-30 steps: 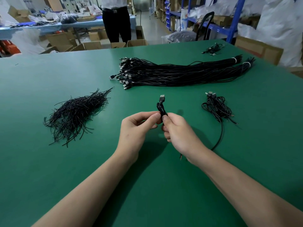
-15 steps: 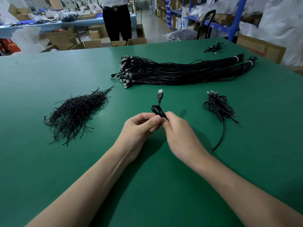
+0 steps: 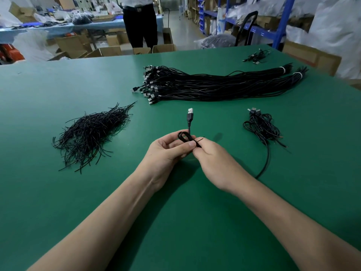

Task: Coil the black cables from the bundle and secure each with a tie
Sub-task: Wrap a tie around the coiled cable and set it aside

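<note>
A coiled black USB cable is pinched between both hands above the green table, its plug pointing away from me. My left hand grips the coil's left side. My right hand grips its right side, where a thin black tie end sticks out by the fingertips. The long bundle of black cables lies farther back. A heap of black ties rests to the left. Some coiled cables lie to the right, with one loose strand trailing toward my right wrist.
A small cluster of cables sits near the table's far right edge. A person in dark trousers stands beyond the far edge among cardboard boxes. Blue shelving and white bags are at the back right.
The coil has loosened into a small loop and the plug now stands farther out from my fingers. Both hands stayed close together at the table's middle.
</note>
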Motion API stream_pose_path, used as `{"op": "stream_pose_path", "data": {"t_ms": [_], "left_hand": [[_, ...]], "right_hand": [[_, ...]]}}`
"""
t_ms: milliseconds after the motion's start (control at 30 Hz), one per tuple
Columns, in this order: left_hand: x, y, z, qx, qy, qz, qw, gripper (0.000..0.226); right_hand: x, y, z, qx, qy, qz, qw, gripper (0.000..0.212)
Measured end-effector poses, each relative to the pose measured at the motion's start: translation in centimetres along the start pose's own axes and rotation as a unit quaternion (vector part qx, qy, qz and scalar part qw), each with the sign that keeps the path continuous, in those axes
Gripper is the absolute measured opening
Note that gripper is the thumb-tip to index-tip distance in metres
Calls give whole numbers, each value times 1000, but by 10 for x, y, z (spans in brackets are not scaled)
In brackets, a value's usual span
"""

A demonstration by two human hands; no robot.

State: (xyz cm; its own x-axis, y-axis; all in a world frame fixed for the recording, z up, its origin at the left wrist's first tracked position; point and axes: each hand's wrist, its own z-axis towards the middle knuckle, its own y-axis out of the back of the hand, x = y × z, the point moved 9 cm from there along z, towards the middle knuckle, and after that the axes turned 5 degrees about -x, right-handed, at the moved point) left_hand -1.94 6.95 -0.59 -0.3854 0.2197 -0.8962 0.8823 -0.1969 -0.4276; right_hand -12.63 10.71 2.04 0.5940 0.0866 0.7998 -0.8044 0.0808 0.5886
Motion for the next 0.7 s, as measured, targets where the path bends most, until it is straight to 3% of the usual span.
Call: {"op": "stream_pose_path", "data": {"t_ms": [167, 333, 500, 700], "left_hand": [[-2, 1, -1, 3, -22, 20, 1000, 42], [-6, 4, -2, 3, -52, 39, 998, 39], [-9, -3, -5, 28, -78, 66, 994, 32], [-10, -3, -4, 20, -85, 95, 992, 34]], "right_hand": [[-15, -6, 4, 57, -104, 238, 964, 30], [-15, -13, -3, 166, -123, 392, 897, 21], [-20, -14, -4, 185, -140, 403, 885, 18], [-21, -12, 0, 114, -85, 280, 949, 21]]}}
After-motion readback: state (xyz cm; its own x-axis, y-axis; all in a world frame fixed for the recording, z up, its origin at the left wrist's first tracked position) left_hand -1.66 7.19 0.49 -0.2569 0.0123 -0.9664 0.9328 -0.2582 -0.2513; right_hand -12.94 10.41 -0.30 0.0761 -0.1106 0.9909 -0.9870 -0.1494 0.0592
